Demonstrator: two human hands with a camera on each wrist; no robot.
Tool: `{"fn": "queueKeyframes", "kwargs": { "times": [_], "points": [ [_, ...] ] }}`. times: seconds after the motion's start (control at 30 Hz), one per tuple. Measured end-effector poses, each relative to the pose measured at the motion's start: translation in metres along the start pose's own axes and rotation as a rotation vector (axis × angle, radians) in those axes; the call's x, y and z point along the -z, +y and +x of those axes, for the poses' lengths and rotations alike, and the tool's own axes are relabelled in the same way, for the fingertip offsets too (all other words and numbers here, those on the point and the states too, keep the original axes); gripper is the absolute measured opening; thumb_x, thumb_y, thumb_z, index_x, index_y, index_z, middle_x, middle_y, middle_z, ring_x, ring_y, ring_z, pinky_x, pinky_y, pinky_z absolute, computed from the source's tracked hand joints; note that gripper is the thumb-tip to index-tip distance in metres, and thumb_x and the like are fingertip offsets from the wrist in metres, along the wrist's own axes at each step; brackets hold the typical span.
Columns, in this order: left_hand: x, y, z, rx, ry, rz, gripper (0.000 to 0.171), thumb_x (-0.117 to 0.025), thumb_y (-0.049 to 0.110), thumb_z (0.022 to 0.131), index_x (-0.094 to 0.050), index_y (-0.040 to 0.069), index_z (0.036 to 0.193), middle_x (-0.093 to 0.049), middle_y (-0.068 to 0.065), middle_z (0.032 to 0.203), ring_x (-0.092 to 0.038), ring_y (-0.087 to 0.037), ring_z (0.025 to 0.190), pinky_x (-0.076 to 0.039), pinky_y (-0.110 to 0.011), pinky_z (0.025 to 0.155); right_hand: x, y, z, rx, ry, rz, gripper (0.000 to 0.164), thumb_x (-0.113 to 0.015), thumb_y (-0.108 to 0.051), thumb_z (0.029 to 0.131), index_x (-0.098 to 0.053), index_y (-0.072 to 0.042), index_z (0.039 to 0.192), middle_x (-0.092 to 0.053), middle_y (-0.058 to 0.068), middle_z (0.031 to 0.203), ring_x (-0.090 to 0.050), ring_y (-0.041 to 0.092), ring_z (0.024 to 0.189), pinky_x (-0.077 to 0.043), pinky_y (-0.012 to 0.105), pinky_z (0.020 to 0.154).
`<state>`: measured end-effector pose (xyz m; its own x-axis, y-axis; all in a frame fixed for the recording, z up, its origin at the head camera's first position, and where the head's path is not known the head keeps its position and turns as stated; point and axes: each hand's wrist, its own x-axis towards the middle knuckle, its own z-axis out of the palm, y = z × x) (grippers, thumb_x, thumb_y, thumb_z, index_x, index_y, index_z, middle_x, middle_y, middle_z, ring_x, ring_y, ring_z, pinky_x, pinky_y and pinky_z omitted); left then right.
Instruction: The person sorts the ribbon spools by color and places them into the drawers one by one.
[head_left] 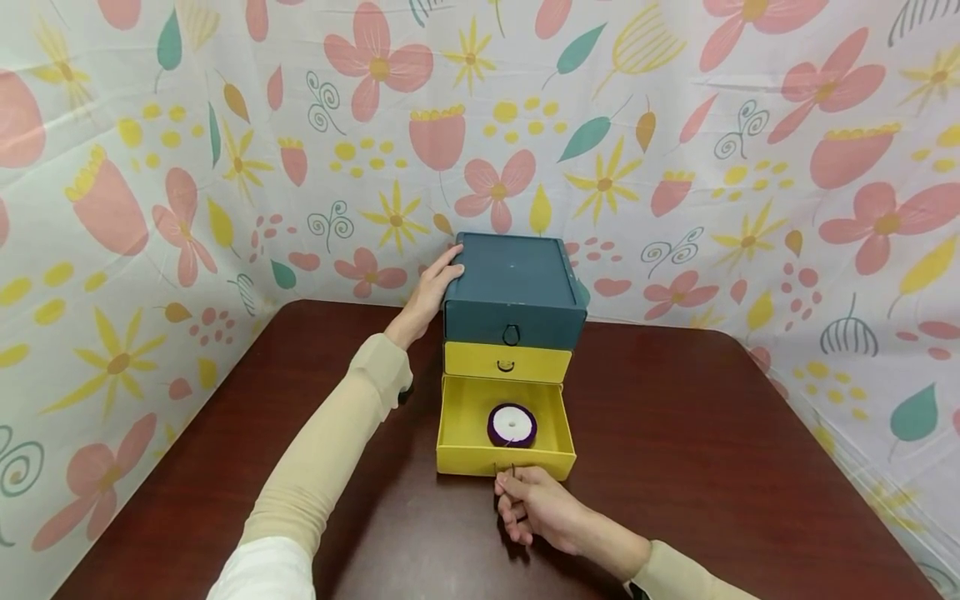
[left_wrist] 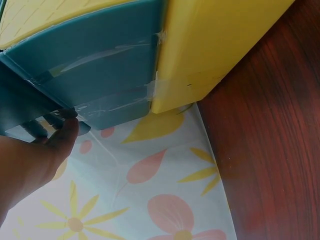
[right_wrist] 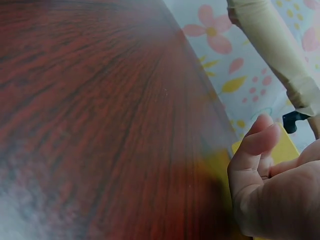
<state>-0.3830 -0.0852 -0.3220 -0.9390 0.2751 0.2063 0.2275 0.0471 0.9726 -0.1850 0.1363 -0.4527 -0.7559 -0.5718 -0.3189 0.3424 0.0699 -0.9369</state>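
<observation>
A small drawer cabinet with a dark blue top section and yellow lower drawers stands on the table. Its bottom yellow drawer is pulled out, and a spool of purple ribbon with a white centre lies inside. At the front of that drawer my right hand pinches the thin dark loop handle; in the right wrist view the fingers are curled. My left hand rests against the cabinet's upper left edge, fingers extended. The left wrist view shows that hand touching the blue part.
Above the pulled-out drawer, a second yellow drawer is closed, and so is the blue drawer with its black loop. Dark reddish wood makes up the tabletop. A flower-patterned cloth hangs behind and along both sides.
</observation>
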Motion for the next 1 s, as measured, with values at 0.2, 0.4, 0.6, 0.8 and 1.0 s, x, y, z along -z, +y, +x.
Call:
{"fn": "queueKeyframes", "kwargs": {
  "times": [0.2,0.4,0.6,0.8,1.0],
  "points": [
    [0.000,-0.004,0.000,-0.028,0.019,0.040,0.055,-0.041,0.039,0.101,-0.027,0.031,0.154,-0.013,0.006,0.163,-0.016,-0.020,0.150,-0.022,-0.047,0.119,0.002,-0.003,0.003,0.009,0.000,0.002,0.024,-0.037,-0.025,0.105,-0.045,-0.007,0.091,-0.050,-0.005,0.062,-0.051,0.008,0.049,-0.039,0.019,0.044],
    [0.000,-0.003,0.000,-0.021,0.013,0.024,0.055,-0.041,0.040,0.102,-0.026,0.031,0.154,-0.013,0.007,0.163,-0.018,-0.020,0.150,-0.025,-0.047,0.118,0.006,-0.007,0.009,0.014,0.013,0.007,0.025,-0.035,-0.023,0.106,-0.045,-0.008,0.090,-0.048,-0.005,0.062,-0.050,0.008,0.048,-0.039,0.019,0.043],
    [-0.001,-0.001,0.000,-0.003,0.004,0.002,0.055,-0.040,0.040,0.102,-0.026,0.032,0.154,-0.013,0.006,0.163,-0.020,-0.021,0.149,-0.026,-0.046,0.118,0.008,-0.009,0.014,0.018,0.030,0.006,0.025,-0.037,-0.025,0.105,-0.046,-0.008,0.090,-0.048,-0.005,0.062,-0.049,0.008,0.049,-0.038,0.019,0.044],
    [-0.001,-0.001,0.000,-0.003,0.008,0.008,0.055,-0.040,0.039,0.102,-0.026,0.032,0.154,-0.013,0.006,0.163,-0.019,-0.021,0.149,-0.025,-0.046,0.118,0.009,-0.012,0.020,0.020,0.054,0.010,0.025,-0.036,-0.024,0.106,-0.045,-0.008,0.089,-0.045,-0.005,0.061,-0.048,0.009,0.049,-0.037,0.019,0.044],
    [-0.001,0.000,0.000,-0.004,0.017,0.018,0.055,-0.041,0.040,0.102,-0.027,0.032,0.154,-0.013,0.007,0.163,-0.017,-0.020,0.150,-0.024,-0.047,0.118,0.013,-0.016,0.028,0.028,0.070,0.015,0.024,-0.036,-0.023,0.106,-0.045,-0.008,0.088,-0.044,-0.005,0.060,-0.048,0.008,0.049,-0.037,0.019,0.044]
  ]
}}
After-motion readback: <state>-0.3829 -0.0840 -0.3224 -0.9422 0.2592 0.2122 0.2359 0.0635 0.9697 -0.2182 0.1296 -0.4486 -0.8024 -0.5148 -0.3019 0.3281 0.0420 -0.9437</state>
